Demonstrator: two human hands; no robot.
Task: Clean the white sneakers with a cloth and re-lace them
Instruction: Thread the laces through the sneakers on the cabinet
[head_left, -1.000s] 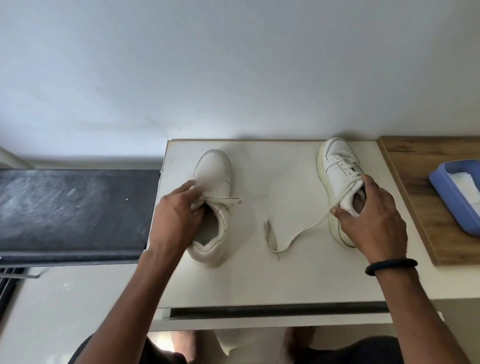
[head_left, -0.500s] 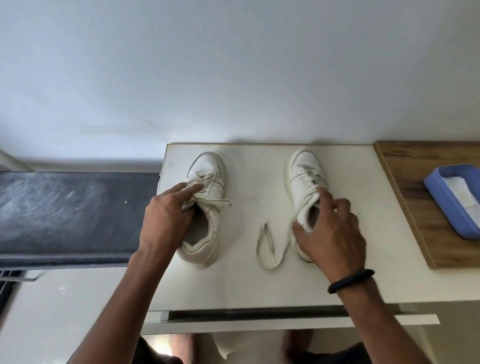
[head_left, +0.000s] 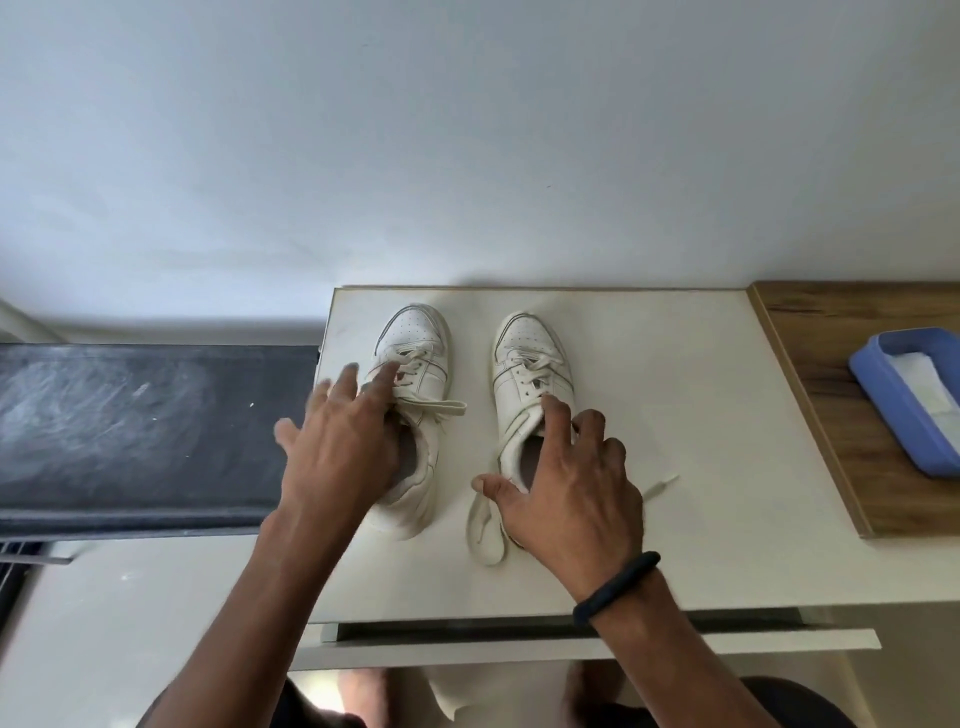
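Two white sneakers stand side by side on the white table (head_left: 691, 426), toes pointing away from me. My left hand (head_left: 337, 452) hovers over the collar of the left sneaker (head_left: 415, 332), fingers spread and blurred, fingertips near its laces. My right hand (head_left: 569, 493) covers the heel of the right sneaker (head_left: 527, 340), fingers apart, index tip on the tongue. A loose lace (head_left: 483, 535) loops on the table by my right thumb, and its other end (head_left: 661, 486) lies to the right of that hand. A white cloth (head_left: 922, 382) lies in the blue tray.
The blue tray (head_left: 883, 410) sits on a wooden board (head_left: 821, 332) at the table's right. A dark slab (head_left: 130, 415) adjoins the table on the left. A pale wall rises right behind the table. My knees show under the front edge.
The right sneaker has slid left until it stands next to the left one, dragging its lace along. Both hands have loosened from their grips and spread their fingers.
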